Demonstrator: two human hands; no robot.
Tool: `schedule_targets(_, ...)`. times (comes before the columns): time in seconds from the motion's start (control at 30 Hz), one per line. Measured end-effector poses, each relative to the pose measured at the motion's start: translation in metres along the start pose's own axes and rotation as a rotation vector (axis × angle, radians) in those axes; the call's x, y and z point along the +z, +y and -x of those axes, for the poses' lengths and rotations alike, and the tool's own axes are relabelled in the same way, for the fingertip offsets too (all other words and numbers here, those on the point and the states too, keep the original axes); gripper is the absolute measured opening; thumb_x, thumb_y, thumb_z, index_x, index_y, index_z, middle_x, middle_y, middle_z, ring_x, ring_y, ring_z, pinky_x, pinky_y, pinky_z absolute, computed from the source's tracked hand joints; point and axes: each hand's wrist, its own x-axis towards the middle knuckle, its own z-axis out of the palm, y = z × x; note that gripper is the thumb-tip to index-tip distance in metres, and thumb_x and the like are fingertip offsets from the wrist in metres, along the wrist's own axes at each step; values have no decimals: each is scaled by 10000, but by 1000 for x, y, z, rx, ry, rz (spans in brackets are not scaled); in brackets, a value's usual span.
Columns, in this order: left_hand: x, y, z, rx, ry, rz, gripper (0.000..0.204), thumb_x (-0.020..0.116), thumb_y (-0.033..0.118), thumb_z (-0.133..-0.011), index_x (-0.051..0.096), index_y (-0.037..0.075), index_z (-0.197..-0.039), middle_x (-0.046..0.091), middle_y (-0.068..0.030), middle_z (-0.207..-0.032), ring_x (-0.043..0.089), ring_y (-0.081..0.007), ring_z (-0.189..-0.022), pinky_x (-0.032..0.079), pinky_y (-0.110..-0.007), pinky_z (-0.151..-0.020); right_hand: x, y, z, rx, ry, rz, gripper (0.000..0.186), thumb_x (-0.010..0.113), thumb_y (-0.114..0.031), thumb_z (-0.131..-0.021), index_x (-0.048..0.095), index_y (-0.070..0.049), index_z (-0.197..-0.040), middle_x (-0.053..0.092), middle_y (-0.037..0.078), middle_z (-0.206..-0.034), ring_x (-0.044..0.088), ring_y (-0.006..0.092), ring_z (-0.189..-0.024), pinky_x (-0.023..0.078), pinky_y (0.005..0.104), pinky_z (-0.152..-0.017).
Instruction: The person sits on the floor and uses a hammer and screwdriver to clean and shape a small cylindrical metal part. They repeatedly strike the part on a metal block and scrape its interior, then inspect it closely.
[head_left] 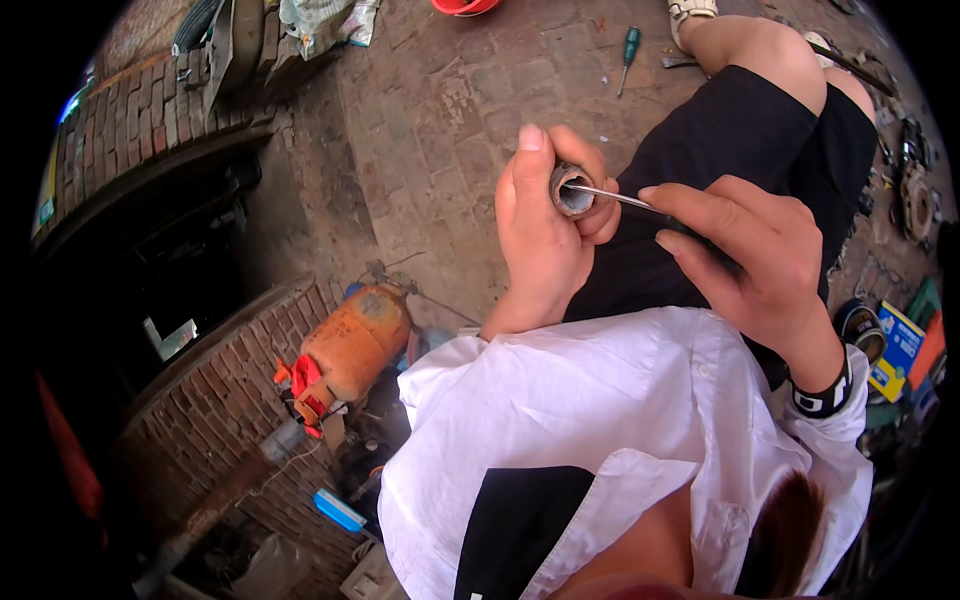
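Note:
My left hand [548, 205] is closed around a short hollow metal tube [573, 190], its open end turned up toward me. The tube's rim looks worn and brownish, with a greyish inside. In my right hand [755, 250] is a screwdriver [622, 199], its thin metal shaft between thumb and forefinger and its dark handle mostly hidden in the palm. The shaft's tip reaches into the mouth of the tube. Both hands are above my lap, over the black shorts [690, 150].
A second screwdriver with a green handle [631, 45] lies on the brick floor [470, 120], near a red basin [465, 5]. An orange gas cylinder [357, 340] stands at left by a brick wall [215, 400]. Metal parts [915, 190] and cans [860, 333] crowd the right side.

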Motion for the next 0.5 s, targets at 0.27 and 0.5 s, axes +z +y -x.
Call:
schedule_targets(0.27,1,8,-6,251,80,-130,482,364,459,-1035,471,67,-776,341,16,-580,194,-61,-440,163,-245,-405,-19,3,3,70,82,-41,254,732,13,-718,696,7,-970,612,90,-706,540,203,-533,406,290,-491)
schedule_targets(0.5,2,6,-8,298,173,-233,465,392,450,-1028,473,64,-782,364,14,-591,214,-62,-447,169,-252,-412,-8,0,1,71,55,-83,245,732,-14,-732,701,-11,-975,615,91,-705,552,214,-539,405,294,-488)
